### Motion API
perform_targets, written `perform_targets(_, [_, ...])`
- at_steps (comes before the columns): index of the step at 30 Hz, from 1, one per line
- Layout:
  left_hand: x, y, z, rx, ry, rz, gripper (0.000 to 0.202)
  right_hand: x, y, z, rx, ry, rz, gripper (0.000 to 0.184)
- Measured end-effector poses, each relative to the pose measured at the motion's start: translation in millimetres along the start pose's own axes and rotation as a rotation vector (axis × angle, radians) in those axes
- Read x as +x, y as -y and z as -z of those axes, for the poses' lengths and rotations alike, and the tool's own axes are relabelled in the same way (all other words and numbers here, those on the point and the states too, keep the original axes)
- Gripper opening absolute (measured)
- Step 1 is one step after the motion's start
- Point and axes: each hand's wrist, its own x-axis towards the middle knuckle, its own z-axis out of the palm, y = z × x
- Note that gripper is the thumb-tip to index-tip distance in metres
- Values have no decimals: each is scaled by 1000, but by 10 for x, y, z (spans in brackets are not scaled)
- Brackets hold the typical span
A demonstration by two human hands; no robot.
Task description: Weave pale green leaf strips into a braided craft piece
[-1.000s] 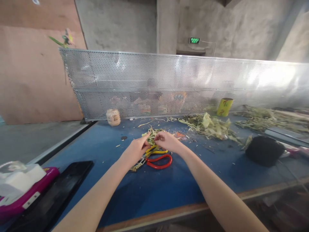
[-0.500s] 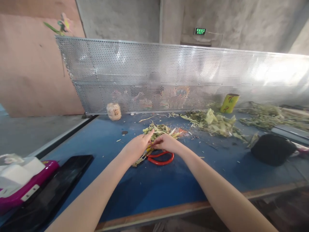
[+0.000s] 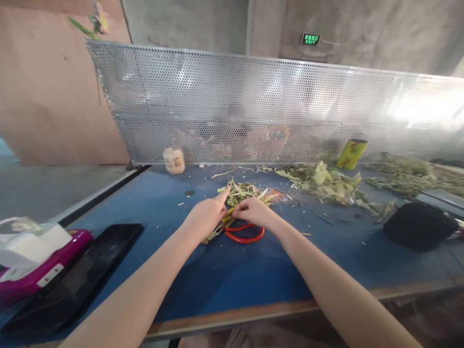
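Observation:
My left hand (image 3: 207, 215) and my right hand (image 3: 253, 211) are close together over a small heap of dried plant stalks (image 3: 243, 192) on the blue tabletop. Between them shows a thin yellow strip (image 3: 229, 216). The right thumb and fingers pinch at the strip's right end. My left index finger points forward along the heap; its thumb and other fingers are curled at the strip's left side, partly hidden. Red-handled scissors (image 3: 250, 239) lie just below the right hand, their blades out of sight. A few dry stems (image 3: 212, 235) stick out under the left wrist.
A perforated metal screen (image 3: 203, 101) borders the back. Before it stand a roll of pale twine (image 3: 174, 161) and a yellow tube (image 3: 352, 154). Dried husks (image 3: 326, 182) and a black object (image 3: 418, 226) lie right. A black phone (image 3: 90, 266) and purple power strip (image 3: 78, 240) are left.
My right fingers have drawn slightly away from the left hand, so more of the yellow strip shows between them. The camera view has shifted a little; the scissors lie in the same place.

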Motion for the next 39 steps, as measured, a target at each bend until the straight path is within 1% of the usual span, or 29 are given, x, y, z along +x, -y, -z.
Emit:
perform_targets(3, [2,33,-19,-72,0,33,67,4,11,-10,96,-8,-40,12])
perform_targets(7, [10,57,-48,-112,-2,46,69,22,-24,-11,290,64,-52,11])
perform_targets(13, [6,13,-63,-42,8,66,67,77,-134,-32,480,145,-50,13])
perform_targets(20, [-16,-8,2,15,3,10,62,87,-167,-42,614,129,-70,14])
perform_targets(24, [-27,-10,29,39,-7,-8,60,76,-154,-35,620,109,-84,13])
perform_targets(28, [-58,-14,96,47,-49,-9,59,69,-124,-35,609,64,-108,10])
perform_targets(31, [-89,-14,164,25,-91,-94,54,57,-89,-32,571,53,-112,10])
perform_targets(34, [-107,-18,203,76,-90,-170,46,34,-42,-25,516,53,-107,9])
perform_targets(36, [-108,-21,209,127,-78,-180,42,18,-12,-18,480,59,-107,8])
perform_targets(39, [-104,-16,199,134,-98,-186,43,1,12,-11,468,76,-116,7])
